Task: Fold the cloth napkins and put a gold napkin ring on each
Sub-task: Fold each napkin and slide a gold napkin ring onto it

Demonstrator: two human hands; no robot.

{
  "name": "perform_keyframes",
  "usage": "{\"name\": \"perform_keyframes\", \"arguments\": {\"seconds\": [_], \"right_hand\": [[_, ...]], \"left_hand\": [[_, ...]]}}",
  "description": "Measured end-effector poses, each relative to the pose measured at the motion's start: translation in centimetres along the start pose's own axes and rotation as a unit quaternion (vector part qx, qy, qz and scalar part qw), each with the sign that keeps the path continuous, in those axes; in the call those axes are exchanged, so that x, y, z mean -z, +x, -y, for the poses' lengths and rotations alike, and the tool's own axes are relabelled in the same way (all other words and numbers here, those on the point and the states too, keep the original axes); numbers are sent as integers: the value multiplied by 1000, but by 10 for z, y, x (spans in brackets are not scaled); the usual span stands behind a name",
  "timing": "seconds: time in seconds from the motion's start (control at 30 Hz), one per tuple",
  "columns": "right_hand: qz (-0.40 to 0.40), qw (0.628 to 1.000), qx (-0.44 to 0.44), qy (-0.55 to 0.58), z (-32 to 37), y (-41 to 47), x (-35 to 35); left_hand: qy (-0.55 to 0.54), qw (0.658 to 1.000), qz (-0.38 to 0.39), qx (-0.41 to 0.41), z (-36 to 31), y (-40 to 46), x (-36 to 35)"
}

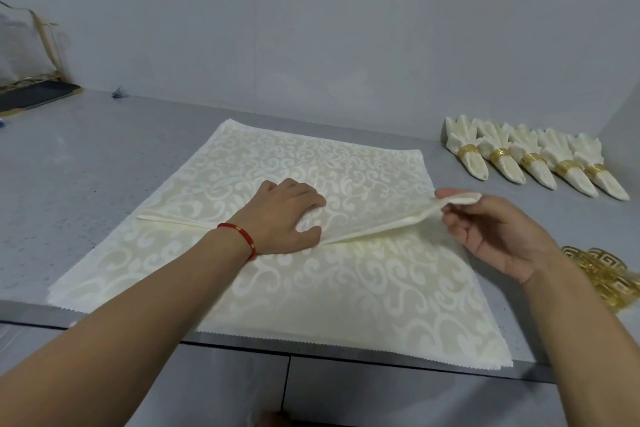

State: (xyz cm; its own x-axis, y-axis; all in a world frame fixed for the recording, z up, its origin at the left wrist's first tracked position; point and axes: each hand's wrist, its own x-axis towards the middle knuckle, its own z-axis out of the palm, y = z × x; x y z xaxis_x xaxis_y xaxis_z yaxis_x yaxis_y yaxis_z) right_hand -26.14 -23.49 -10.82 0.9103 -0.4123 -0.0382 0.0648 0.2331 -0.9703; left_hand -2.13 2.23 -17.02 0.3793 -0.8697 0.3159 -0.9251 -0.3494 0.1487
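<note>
Across the middle of the frame, the left hand (pixel 289 215) lies palm down with fingers spread flat, pressing the fold of a cream napkin (pixel 270 274) with a glossy scroll pattern and zigzag-cut edges, laid on a grey speckled counter (pixel 86 163). Right of it, the right hand (pixel 498 236), palm turned inward, pinches the napkin's folded corner between thumb and fingers and holds it lifted off the cloth. At the upper right lie five rolled napkins (pixel 533 158) in gold bands, side by side. Loose gold rings (pixel 602 274) with a fretwork pattern sit at the right edge.
</note>
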Motion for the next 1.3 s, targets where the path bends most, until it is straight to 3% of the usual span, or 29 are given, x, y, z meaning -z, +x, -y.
{"name": "perform_keyframes", "arguments": {"seconds": [0.1, 0.3, 0.47, 0.6, 0.73, 0.97, 1.1, 1.23, 1.3], "right_hand": [[20, 993, 68, -91, 15, 19, -16], [-85, 936, 174, -294, 21, 97, -66], [-131, 905, 139, -380, -11, 163, -103], [-147, 885, 92, -433, -37, 187, -119], [-167, 866, 67, -466, -57, 197, -123], [-209, 809, 93, -541, -75, 203, -129], [-206, 758, 101, -610, -78, 207, -132], [-185, 658, 230, -693, -79, 207, -136], [-127, 640, 239, -719, -81, 208, -138]], "left_hand": [[-30, 1000, -4, -8, -1, -2, 2], [-70, 997, -27, -25, 1, -5, 2], [-78, 997, -10, -15, 0, -5, 5], [-119, 992, 16, 47, -1, -6, 4], [-88, 996, 9, -8, -4, -7, 8], [-109, 994, 9, -22, -1, -7, 9], [-79, 996, 2, -31, 0, -7, 4], [-69, 997, 9, -26, -1, -5, 4], [-62, 998, 6, -27, 0, -4, 4]]}}
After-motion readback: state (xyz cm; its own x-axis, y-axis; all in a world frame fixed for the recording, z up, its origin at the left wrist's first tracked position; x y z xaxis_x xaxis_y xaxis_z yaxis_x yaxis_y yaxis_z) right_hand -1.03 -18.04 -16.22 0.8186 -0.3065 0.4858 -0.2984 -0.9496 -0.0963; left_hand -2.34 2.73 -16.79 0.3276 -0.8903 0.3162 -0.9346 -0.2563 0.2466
